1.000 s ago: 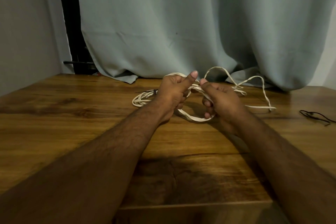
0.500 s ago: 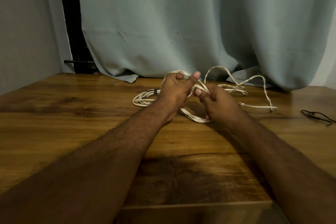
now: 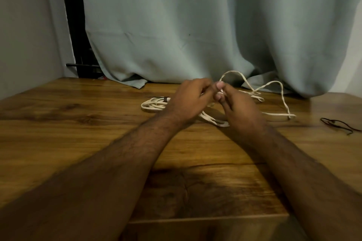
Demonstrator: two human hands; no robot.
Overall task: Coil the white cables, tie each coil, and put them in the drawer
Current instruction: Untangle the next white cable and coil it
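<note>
A white cable (image 3: 282,92) lies partly looped on the wooden table (image 3: 78,133), its loose end trailing to the right. My left hand (image 3: 188,100) grips the gathered loops of it, which sag to the table below my hands. My right hand (image 3: 235,103) pinches a strand of the same cable beside my left thumb. A second white cable (image 3: 152,104), coiled and bound with a dark tie, rests on the table just left of my left hand. The drawer is out of view.
A thin dark cord (image 3: 340,124) lies on the table at the far right. A grey-green curtain (image 3: 195,25) hangs behind the table, its hem resting on the back edge. A grey wall stands at the left.
My left thumb has come down from pointing up and my hands have drawn closer together. My right hand has risen to pinch the cable higher up.
</note>
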